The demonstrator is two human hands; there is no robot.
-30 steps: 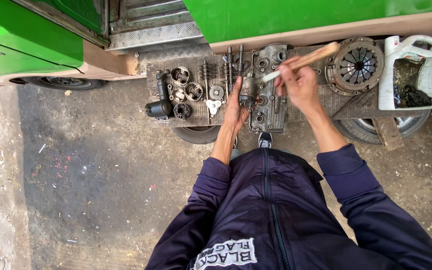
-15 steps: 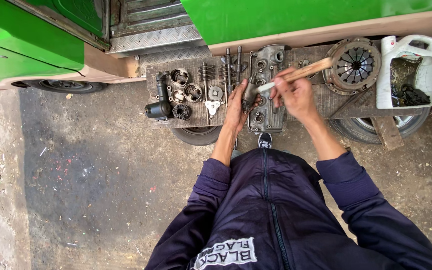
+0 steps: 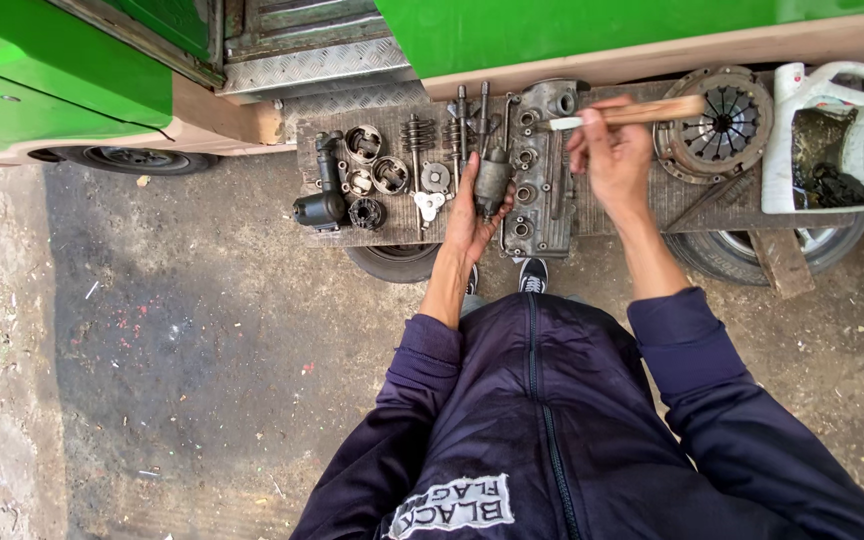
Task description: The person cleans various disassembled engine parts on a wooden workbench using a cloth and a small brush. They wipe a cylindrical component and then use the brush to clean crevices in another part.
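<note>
My left hand (image 3: 469, 218) grips a small dark cylindrical metal part (image 3: 492, 182) on the wooden board (image 3: 632, 205), just left of a long grey engine cover (image 3: 542, 165). My right hand (image 3: 612, 150) holds a wooden-handled brush (image 3: 632, 112) above the cover's far end, its handle pointing right toward a round clutch plate (image 3: 720, 122). Both arms wear dark blue sleeves.
Pistons, shafts, gears and a black housing (image 3: 322, 205) lie on the board's left half. A cut-open white jug (image 3: 832, 140) with dark parts sits at the right. Tyres (image 3: 392, 262) support the board. A green vehicle (image 3: 62, 70) stands behind; oily concrete lies left.
My right hand has swung the brush from a tilted pose to nearly level, farther up over the cover. My left hand has stayed on the cylindrical part.
</note>
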